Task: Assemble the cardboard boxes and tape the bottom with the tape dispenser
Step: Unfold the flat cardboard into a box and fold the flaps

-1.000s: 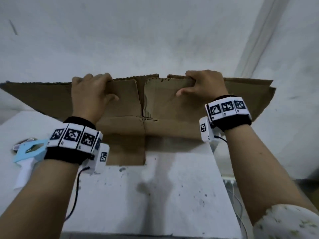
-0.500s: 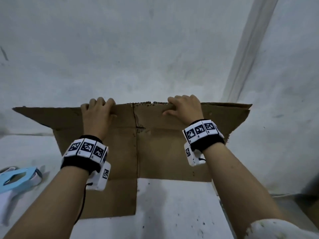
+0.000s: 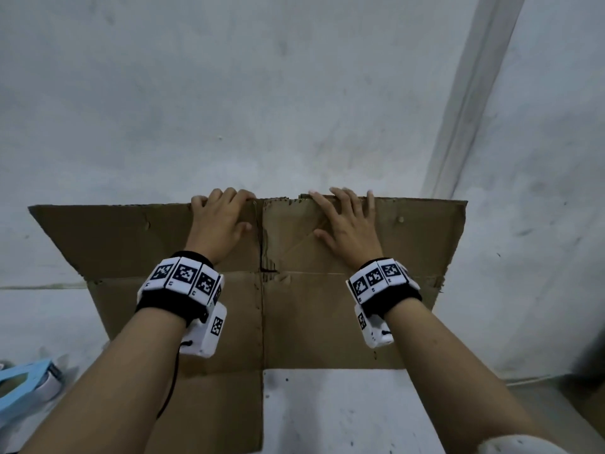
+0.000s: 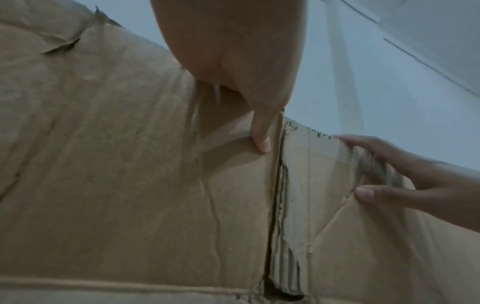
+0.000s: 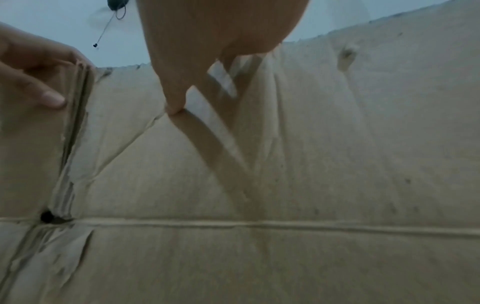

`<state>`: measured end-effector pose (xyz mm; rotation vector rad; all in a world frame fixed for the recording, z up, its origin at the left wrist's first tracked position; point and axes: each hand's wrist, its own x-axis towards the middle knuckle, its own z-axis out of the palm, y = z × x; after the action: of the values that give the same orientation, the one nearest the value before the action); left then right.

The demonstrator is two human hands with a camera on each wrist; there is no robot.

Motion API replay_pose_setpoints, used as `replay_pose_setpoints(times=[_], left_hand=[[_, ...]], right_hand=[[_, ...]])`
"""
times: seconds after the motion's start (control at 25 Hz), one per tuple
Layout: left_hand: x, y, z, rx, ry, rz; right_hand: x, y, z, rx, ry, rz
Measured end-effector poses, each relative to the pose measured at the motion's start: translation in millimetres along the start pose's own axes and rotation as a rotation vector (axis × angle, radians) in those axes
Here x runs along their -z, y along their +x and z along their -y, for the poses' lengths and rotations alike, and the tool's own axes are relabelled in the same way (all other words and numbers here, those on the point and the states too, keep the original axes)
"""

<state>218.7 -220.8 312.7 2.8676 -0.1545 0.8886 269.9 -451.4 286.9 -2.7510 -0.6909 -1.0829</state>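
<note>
A: From the head view, where is the cardboard box (image 3: 311,290) sitting?

B: It is lying flattened on the white desk (image 3: 343,411), its far flaps leaning toward the wall. The left hand (image 3: 217,224) is curling its fingers over the top edge of the left flap, gripping it. The right hand (image 3: 347,224) is resting flat on the right flap, fingers straight and spread, released. A blue tape dispenser (image 3: 23,385) is sitting at the desk's left edge, well apart from both hands.

A: And the left wrist view?

B: The left hand's thumb (image 4: 261,135) is pressing the cardboard just beside the slit between the flaps (image 4: 275,195); its fingers are hiding behind the edge. The right hand (image 4: 405,176) is touching the neighbouring flap.

A: The right wrist view?

B: The right thumb (image 5: 174,96) is lying on the flap; the left hand (image 5: 33,67) is grasping the edge beside the slit.
</note>
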Motion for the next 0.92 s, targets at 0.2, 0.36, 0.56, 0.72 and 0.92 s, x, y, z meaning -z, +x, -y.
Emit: replay_pose_setpoints(times=[0.2, 0.36, 0.56, 0.72, 0.92], left_hand=[[0, 7, 9, -0.039, -0.054, 0.039], [-4, 9, 9, -0.043, -0.042, 0.022], [-7, 11, 10, -0.062, -0.038, 0.010], [-9, 10, 7, -0.071, -0.037, -0.006], [-8, 6, 7, -0.085, -0.034, -0.012]], right_hand=[[-12, -3, 3, -0.024, 0.052, -0.079], [-11, -6, 13, 0.096, -0.078, -0.338], [-2, -40, 32, 0.083, 0.020, -0.345], [6, -83, 52, -0.316, 0.227, -0.026], [-51, -126, 66, -0.488, 0.125, 0.650]])
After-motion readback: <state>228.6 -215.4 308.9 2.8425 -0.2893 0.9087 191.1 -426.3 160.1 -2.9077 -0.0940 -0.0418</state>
